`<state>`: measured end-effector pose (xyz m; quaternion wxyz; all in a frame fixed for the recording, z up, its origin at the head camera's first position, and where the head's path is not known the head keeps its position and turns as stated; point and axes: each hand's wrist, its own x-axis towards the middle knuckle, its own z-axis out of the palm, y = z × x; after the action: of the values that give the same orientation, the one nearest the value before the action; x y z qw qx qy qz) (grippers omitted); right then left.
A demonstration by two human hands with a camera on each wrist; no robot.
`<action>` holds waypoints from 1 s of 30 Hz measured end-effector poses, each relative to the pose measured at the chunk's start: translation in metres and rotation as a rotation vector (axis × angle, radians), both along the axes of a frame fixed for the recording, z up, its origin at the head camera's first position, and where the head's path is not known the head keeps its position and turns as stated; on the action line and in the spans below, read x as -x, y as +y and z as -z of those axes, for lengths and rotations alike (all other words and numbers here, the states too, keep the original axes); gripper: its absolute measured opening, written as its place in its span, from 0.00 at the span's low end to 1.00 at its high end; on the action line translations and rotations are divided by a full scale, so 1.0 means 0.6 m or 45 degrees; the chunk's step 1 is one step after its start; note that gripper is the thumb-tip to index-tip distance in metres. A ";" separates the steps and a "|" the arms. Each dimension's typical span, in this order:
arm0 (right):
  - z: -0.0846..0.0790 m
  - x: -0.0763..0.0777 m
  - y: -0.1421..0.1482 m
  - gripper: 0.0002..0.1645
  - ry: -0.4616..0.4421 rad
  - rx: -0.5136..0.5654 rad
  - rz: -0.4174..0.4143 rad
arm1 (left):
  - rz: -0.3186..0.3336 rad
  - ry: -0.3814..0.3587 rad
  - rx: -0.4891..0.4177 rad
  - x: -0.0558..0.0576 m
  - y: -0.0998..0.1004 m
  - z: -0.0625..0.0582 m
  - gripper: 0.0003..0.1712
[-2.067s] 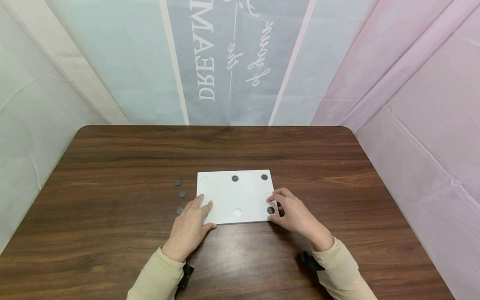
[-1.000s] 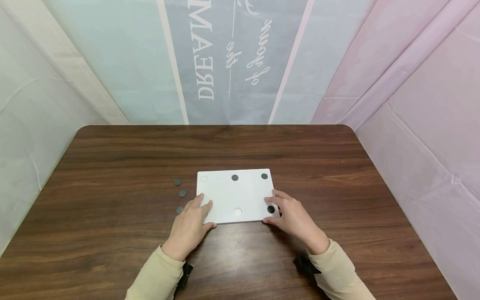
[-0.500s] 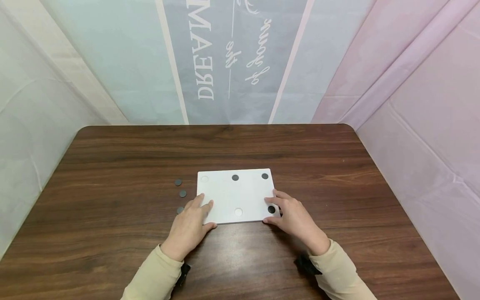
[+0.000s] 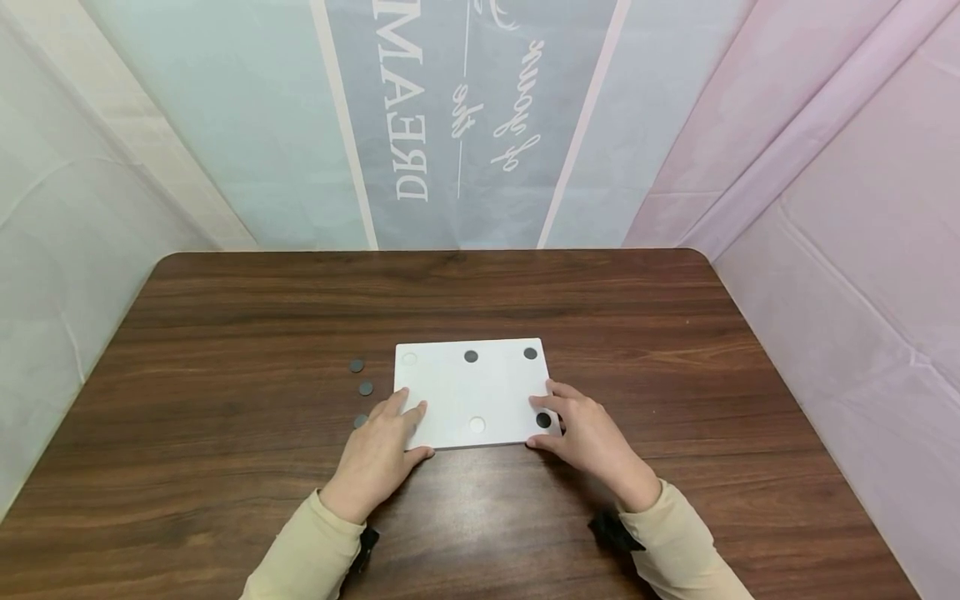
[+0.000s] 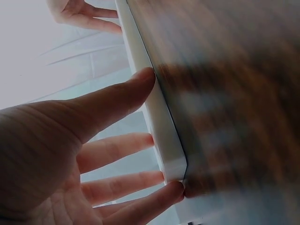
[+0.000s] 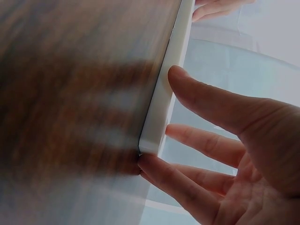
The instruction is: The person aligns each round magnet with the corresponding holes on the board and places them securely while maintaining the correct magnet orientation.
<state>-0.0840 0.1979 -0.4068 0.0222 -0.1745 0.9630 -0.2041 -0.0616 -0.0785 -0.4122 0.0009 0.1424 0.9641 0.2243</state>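
A white rectangular board (image 4: 457, 392) lies flat on the table between both hands. Dark round discs (image 4: 471, 357) sit at its far middle, far right and near right. Pale round recesses (image 4: 477, 425) show at its far left and near middle. My left hand (image 4: 375, 462) holds the near left corner, thumb against the front edge, fingers on the top and left side. At the near right corner my right hand (image 4: 596, 446) grips the board likewise, its thumb (image 6: 201, 93) on the front edge. Whatever lies under the left hand is hidden.
Three loose dark discs (image 4: 365, 388) lie left of the board, the nearest partly behind the left hand. The brown wooden table (image 4: 247, 333) extends around. A printed curtain (image 4: 480, 125) hangs beyond its far edge, with pale cloth (image 4: 847, 208) at the sides.
Two seconds ago the right thumb and fingers were around the near right disc; the thumb has since moved left along the front edge. The left hand and discs stay where they were.
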 end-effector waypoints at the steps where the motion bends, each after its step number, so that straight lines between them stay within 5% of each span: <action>1: 0.000 0.000 0.000 0.30 0.002 0.001 -0.001 | -0.001 0.000 0.000 0.000 0.000 0.000 0.32; 11: 0.000 0.000 -0.002 0.30 0.026 0.004 -0.014 | 0.029 0.049 0.036 0.000 -0.006 0.003 0.32; 21: 0.001 -0.001 0.000 0.30 0.038 0.014 -0.010 | 0.064 0.227 0.026 0.011 -0.023 0.004 0.18; 30: 0.001 -0.002 0.000 0.30 0.034 0.003 -0.008 | 0.065 0.258 -0.001 0.019 -0.033 0.006 0.17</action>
<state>-0.0830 0.1980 -0.4074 0.0098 -0.1803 0.9624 -0.2029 -0.0733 -0.0983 -0.4160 -0.0910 0.1890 0.9552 0.2090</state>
